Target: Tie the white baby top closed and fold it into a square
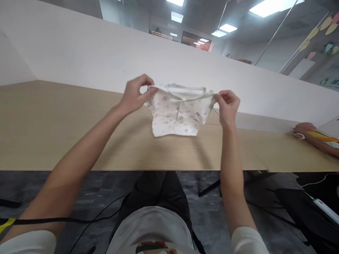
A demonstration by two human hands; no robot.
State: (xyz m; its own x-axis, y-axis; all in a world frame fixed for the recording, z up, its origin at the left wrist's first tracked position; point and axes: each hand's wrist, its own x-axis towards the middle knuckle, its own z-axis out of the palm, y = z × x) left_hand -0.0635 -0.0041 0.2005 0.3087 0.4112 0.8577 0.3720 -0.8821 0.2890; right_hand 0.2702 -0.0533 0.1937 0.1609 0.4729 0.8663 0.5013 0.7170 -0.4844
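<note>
A small white baby shirt (178, 114) with a faint print and a buttoned front hangs stretched between my two hands above the table. My left hand (136, 93) pinches its left shoulder between thumb and fingers. On the other side, my right hand (227, 104) grips the right shoulder the same way. The neckline faces up and the hem hangs down near the tabletop; whether it touches, I cannot tell. Parts of the sleeves are hidden behind my fingers.
The pale wooden table (53, 130) runs across, with a white wall (92, 53) and glass behind it. At far right another person's arm (315, 139) rests on the table. A black cable (66, 220) crosses by my left arm. A dark chair (296, 208) stands at lower right.
</note>
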